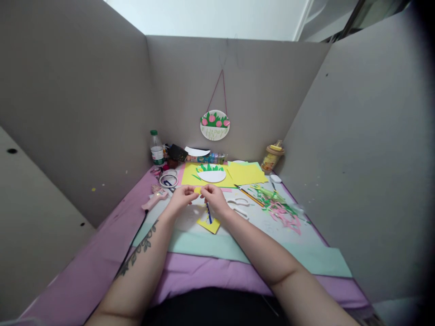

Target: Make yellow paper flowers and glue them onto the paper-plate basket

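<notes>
Between my two hands is a small yellow paper piece [197, 190]. My left hand [183, 195] pinches its left side, and my right hand [213, 197] pinches the right side. Below them, a blue pen [209, 213] lies across a yellow paper scrap [211, 225]. Just beyond my fingers a white half-plate [212, 175] with green paper leaves rests on a yellow sheet [190, 177]. White-handled scissors [240, 202] lie to the right of my right hand, partly behind it.
Green and pink paper scraps [282, 213] spread over the right side, beside a pencil [253, 197]. A pink glue gun [154, 199] with a black cord, tape rolls [168, 180] and a bottle [157, 149] stand left. A decorated plate [215, 125] hangs on the back panel.
</notes>
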Demonstrator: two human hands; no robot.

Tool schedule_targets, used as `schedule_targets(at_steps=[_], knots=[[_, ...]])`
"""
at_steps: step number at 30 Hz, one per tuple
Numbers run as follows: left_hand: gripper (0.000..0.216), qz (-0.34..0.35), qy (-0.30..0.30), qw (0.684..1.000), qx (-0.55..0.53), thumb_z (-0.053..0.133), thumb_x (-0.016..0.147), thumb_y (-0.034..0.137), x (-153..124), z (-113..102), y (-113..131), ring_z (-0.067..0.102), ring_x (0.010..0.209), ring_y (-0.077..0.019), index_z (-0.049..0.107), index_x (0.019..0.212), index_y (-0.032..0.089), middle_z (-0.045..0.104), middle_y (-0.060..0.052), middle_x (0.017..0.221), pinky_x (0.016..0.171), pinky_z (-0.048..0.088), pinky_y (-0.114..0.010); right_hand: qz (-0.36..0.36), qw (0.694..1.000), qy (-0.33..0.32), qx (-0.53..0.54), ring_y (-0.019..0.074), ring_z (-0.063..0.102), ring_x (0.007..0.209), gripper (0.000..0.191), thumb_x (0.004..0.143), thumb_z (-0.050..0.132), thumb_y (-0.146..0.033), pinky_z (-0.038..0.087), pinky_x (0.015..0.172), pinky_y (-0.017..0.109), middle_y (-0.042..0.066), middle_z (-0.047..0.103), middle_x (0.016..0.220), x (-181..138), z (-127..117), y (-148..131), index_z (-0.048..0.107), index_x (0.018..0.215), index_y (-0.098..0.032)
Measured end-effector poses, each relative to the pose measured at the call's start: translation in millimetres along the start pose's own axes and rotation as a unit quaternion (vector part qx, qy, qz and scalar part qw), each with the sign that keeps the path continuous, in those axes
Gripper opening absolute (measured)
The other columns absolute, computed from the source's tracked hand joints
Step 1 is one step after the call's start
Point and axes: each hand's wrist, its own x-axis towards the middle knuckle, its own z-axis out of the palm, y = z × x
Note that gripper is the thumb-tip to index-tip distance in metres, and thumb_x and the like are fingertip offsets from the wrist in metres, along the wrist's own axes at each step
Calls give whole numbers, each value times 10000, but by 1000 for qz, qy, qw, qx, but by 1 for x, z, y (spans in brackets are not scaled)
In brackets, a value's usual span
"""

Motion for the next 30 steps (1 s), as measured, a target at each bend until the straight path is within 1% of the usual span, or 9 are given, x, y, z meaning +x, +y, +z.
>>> schedule_targets(at_steps=[6, 12, 16, 19, 22, 27, 30], knots=[[245, -2, 10, 1000, -9, 664, 607, 280, 2, -2, -1, 544, 579, -107, 596, 794, 137, 591, 0, 674, 465, 401, -192, -1, 1000, 2, 5, 96, 460, 484, 140, 697, 566, -310, 364, 453, 210, -20, 549, 587, 0, 0, 3, 548, 685, -172], [248, 16, 22, 1000, 13, 653, 619, 317, 0, -1, 2, 545, 575, -115, 609, 785, 139, 598, -2, 666, 476, 414, -206, -4, 1000, -6, -3, 91, 456, 478, 131, 704, 555, -303, 357, 454, 204, -24, 547, 587, 0, 0, 5, 544, 693, -174], [270, 17, 12, 1000, 5, 659, 616, 324, 0, -1, 1, 568, 607, -122, 604, 811, 146, 621, -10, 707, 484, 417, -199, -2, 1000, -4, 1, 89, 448, 475, 131, 705, 551, -306, 351, 452, 204, -26, 545, 588, 0, 1, 5, 542, 686, -177], [283, 12, 7, 1000, 3, 665, 617, 318, 1, 0, -3, 575, 598, -123, 596, 832, 147, 628, -7, 678, 494, 420, -201, -4, 1000, -9, -1, 93, 458, 482, 127, 707, 549, -304, 351, 454, 209, -23, 555, 595, -1, 2, 4, 549, 684, -179], [283, 21, 16, 1000, 2, 676, 618, 302, 3, 1, -6, 572, 570, -116, 585, 836, 147, 631, -2, 655, 492, 413, -199, -1, 1000, -13, -4, 96, 465, 486, 121, 710, 551, -299, 351, 452, 207, -22, 555, 596, -1, 2, 2, 554, 691, -180], [261, 37, 22, 999, 1, 691, 610, 303, 2, 3, -5, 575, 550, -116, 591, 783, 134, 644, -15, 644, 481, 395, -198, -2, 1000, -16, -7, 89, 450, 469, 126, 713, 551, -302, 344, 443, 205, -22, 555, 590, -1, 2, 2, 556, 687, -179], [285, 34, 19, 999, -3, 705, 594, 313, 1, 4, -4, 590, 571, -128, 603, 788, 130, 652, -24, 655, 493, 401, -203, -2, 1000, -15, -2, 89, 450, 473, 133, 709, 550, -306, 344, 444, 205, -21, 557, 593, -1, 2, 1, 551, 681, -177]])
